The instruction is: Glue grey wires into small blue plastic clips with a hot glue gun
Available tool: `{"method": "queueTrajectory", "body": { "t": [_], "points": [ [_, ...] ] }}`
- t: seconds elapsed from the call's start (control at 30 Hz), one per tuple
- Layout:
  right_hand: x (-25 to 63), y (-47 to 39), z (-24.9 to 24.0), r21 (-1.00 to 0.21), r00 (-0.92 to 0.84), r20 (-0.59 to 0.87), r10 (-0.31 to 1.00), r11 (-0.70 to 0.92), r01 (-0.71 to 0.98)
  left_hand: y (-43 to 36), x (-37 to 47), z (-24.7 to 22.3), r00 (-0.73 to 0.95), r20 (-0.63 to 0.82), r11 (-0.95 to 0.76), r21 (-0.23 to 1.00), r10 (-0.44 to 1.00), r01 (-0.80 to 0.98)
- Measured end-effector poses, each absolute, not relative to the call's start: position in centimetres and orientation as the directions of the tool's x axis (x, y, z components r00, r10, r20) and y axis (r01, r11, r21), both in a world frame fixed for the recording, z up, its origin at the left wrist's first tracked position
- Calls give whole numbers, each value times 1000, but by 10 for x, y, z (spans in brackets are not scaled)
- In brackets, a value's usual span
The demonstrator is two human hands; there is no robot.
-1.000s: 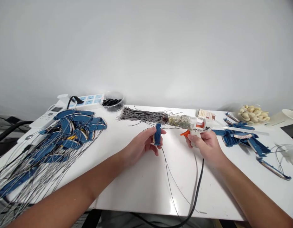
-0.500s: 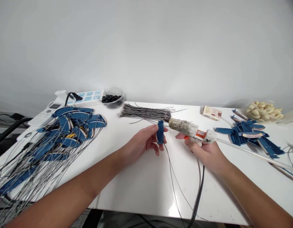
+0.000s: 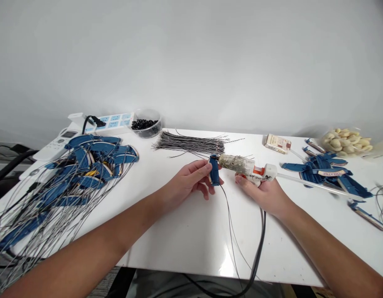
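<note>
Between the thumb and fingers of my left hand [image 3: 196, 179] is a small blue plastic piece [image 3: 214, 170], held upright. A thin dark wire [image 3: 229, 215] hangs from its lower end. My right hand [image 3: 267, 196] grips a white glue gun [image 3: 245, 166] with an orange part and an old, crusted barrel. The gun points left, its nozzle at the top of the blue piece; whether they touch I cannot tell. A clear glue stick [image 3: 318, 186] sticks out of the gun's back end. Its black cord [image 3: 260, 252] runs down over the table's front edge.
Blue pieces with wires [image 3: 98, 161] are heaped at left near a power strip [image 3: 113, 123]. A tub of black parts [image 3: 147, 125] and a wire bundle [image 3: 191, 143] lie behind my hands. Rightward are a small box [image 3: 277, 143], more blue pieces [image 3: 328, 171] and a bag of pale pieces [image 3: 346, 141].
The blue piece has turned so more of its face shows, and has shifted slightly right. The glue gun has moved slightly left, and its nozzle is now closer to the piece's top end.
</note>
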State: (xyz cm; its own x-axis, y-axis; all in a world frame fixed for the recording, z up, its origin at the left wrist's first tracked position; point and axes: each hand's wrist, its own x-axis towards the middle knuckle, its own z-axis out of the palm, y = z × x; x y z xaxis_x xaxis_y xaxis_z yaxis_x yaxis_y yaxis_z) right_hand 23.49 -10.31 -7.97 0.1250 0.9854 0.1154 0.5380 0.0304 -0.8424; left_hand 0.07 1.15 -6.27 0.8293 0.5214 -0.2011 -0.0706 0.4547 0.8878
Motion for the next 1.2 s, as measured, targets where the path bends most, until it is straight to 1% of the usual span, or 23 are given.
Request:
{"method": "queueTrajectory", "body": {
  "t": [0.17,0.4,0.53,0.77,1.2],
  "points": [
    [235,-104,-77,-842,134,79,988,-6,540,10,2,-62,819,-183,415,907,544,-73],
    [235,-105,-76,-827,142,86,986,-9,562,12,0,-65,817,-163,353,934,554,-53],
    [237,-105,-77,-831,130,87,988,0,557,12,0,-65,824,-161,352,935,543,-50],
    [236,-104,-77,-822,117,136,984,46,568,12,1,-64,825,-172,357,933,538,-38],
    [237,-103,-78,-822,90,147,985,70,565,11,0,-65,826,-172,340,940,537,-26]
  ]
}}
